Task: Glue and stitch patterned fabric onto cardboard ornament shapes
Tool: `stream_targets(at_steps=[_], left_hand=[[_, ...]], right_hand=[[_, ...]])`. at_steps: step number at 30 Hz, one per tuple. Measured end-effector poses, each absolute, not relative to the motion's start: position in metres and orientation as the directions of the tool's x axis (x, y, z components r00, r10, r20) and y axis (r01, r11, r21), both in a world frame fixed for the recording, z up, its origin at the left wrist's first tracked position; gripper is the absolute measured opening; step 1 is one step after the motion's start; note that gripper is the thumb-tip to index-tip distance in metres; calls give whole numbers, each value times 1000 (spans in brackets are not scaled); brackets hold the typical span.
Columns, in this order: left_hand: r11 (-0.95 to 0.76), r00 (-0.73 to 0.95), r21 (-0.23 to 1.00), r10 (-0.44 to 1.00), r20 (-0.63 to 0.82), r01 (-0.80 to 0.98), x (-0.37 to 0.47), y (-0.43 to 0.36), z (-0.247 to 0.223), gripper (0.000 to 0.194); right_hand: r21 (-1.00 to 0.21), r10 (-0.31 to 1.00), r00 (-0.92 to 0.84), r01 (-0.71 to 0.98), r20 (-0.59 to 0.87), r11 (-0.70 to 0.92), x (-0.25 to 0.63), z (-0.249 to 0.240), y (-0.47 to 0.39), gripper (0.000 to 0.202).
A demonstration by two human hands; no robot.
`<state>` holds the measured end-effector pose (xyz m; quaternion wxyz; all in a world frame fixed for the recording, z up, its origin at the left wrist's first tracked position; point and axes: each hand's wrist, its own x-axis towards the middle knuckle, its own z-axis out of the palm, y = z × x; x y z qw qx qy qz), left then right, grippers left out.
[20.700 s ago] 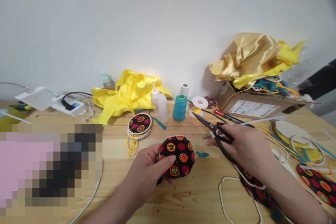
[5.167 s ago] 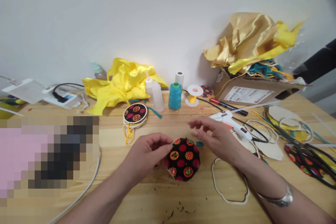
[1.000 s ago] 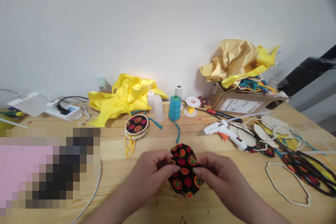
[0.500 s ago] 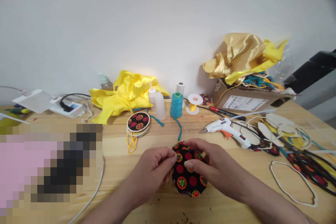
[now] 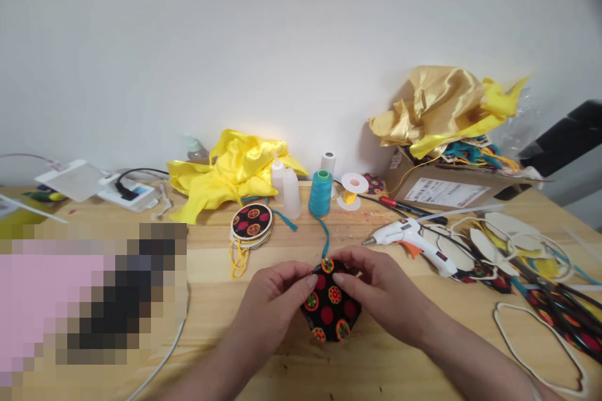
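Between my two hands is a rounded piece of black fabric [image 5: 330,310] printed with red dots and orange-and-green flowers. My left hand [image 5: 282,297] pinches its upper left edge, thumb on the face and fingers behind. At the upper right edge, my right hand [image 5: 376,285] grips it the same way. Whatever backs the fabric is hidden. A teal cord [image 5: 325,235] runs from its top towards a teal thread cone [image 5: 320,193]. To the left lies a stack of finished-looking oval pieces [image 5: 253,222] in the same print, with yellow cord loops [image 5: 238,260].
A white glue gun [image 5: 414,239] lies right of my hands, beside loose cut-outs and black-handled scissors [image 5: 559,307]. A wooden outline frame [image 5: 538,351] rests at front right. Behind stand white bottles [image 5: 291,194], yellow satin [image 5: 230,166], a yellow cord spool [image 5: 352,191] and a cardboard box [image 5: 442,191].
The fabric piece has been turned in my hands, so its flowers sit differently. My right hand has shifted slightly up its edge. The whole view has moved a little.
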<state>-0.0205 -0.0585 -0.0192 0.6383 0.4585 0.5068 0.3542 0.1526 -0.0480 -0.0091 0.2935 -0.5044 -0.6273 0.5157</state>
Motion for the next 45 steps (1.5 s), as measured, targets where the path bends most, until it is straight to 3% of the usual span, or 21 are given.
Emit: stream_targets(at_steps=[5,8,11,16,20,24,28,32,38,45], left_hand=[[259,250,959,927,-281,114,-21,-60,-19,20],[297,209,954,931,-298,34,-20,-61,-19,23],[404,273,911,888,-370,-80,-17,-62,-21,21],[487,281,866,851,-443,-110,-13,-63,-24,19],[508,261,851,846,-465,-129,-13,-63,-25,22],[479,210,877,861,-463,-31,-14,-62,-24,22],[448,207,893,870,-448,49,-14,-60,-23,22],[434,248,899,867,-432,47,-13,-60,-23,21],[394,321,919,867,-381,26,-13,-62,-24,21],[322,316,945,892,-323,56,-11,-64,-20,23]], right_hand=[[-890,937,-331,452,-114,52,150,-6,-47,14],[-900,949,-289,436,-127,13,146,-10,-47,20],[-900,962,-238,436,-133,-16,146,-15,-48,23],[-847,960,-277,519,-45,110,150,-20,-52,25],[-687,930,-352,652,102,322,152,-21,-52,25],[-449,872,-468,754,145,479,154,-23,-49,25],[-163,774,-612,757,166,633,155,-25,-48,14],[61,714,-668,738,212,672,154,-27,-51,11],[154,748,-604,796,276,586,149,-37,-53,9],[104,812,-508,860,289,500,145,-34,-56,13]])
